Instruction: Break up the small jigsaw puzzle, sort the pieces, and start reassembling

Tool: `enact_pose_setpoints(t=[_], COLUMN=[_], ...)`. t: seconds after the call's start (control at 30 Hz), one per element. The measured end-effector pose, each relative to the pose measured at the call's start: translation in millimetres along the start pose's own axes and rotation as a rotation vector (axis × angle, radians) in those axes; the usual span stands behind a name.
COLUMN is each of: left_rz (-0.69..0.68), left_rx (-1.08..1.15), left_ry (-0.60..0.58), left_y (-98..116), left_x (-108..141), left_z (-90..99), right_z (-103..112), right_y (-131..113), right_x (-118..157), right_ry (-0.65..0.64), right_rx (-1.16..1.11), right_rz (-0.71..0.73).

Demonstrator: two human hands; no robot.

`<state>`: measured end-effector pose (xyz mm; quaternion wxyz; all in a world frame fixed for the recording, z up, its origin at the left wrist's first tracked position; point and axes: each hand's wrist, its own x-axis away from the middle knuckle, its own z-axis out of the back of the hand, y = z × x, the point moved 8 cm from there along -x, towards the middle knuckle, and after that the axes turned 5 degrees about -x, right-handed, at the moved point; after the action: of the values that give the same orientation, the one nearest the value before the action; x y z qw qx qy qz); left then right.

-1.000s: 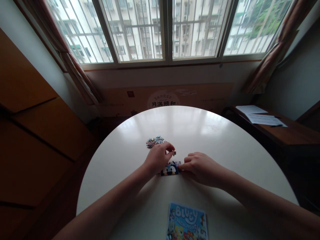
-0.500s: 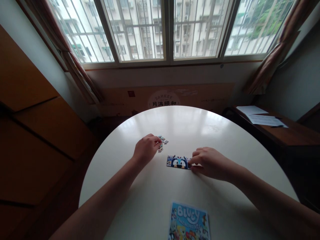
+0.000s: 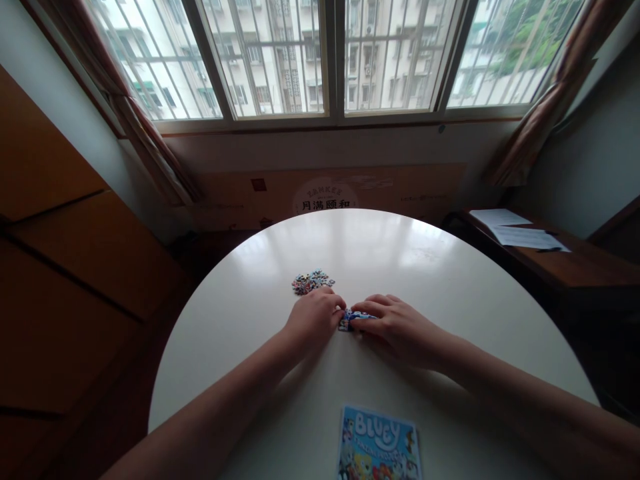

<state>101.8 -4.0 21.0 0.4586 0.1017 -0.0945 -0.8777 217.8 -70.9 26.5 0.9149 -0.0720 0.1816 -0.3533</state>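
A partly joined jigsaw puzzle [image 3: 345,323], blue and patterned, lies flat near the middle of the white table, mostly covered by fingers. My right hand [image 3: 403,328] reaches over it from the right, its fingers across the top and holding it down. At the puzzle's left edge is my left hand [image 3: 315,316], fingers closed in a pinch around what looks like a small jigsaw piece, largely hidden. Just beyond the left hand sits a heap of loose jigsaw pieces [image 3: 311,281] in mixed colours.
A blue picture box or card marked BLUEY [image 3: 379,443] lies close to me on the round white table [image 3: 280,427]. To the right, a brown side table [image 3: 600,267] bears papers [image 3: 530,237] and pens. Wooden cabinets [image 3: 70,300] stand at left.
My left hand has moved from the loose pieces towards me and right, to the puzzle's left edge. My right hand has shifted left over the puzzle, covering its dog-like face.
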Motion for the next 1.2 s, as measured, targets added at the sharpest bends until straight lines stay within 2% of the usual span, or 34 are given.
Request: enact_pose_setpoints(t=[0.4, 0.67, 0.87, 1.2], left_rz=[0.104, 0.113, 0.066, -0.002], left_rx=[0.131, 0.211, 0.106, 0.116], left_ry=[-0.029, 0.031, -0.011, 0.054], left_y=[-4, -21, -10, -9], left_x=[-2, -6, -3, -5], left_z=[2.1, 7.0, 2.3, 2.7], right_z=[-2, -2, -2, -1], right_y=[0, 0, 0, -1], right_x=[0, 0, 0, -1], right_ry=[-0.035, -0.049, -0.041, -0.037], right_rx=[-0.051, -0.045, -0.038, -0.044], right_rz=[-0.017, -0.018, -0.008, -0.015])
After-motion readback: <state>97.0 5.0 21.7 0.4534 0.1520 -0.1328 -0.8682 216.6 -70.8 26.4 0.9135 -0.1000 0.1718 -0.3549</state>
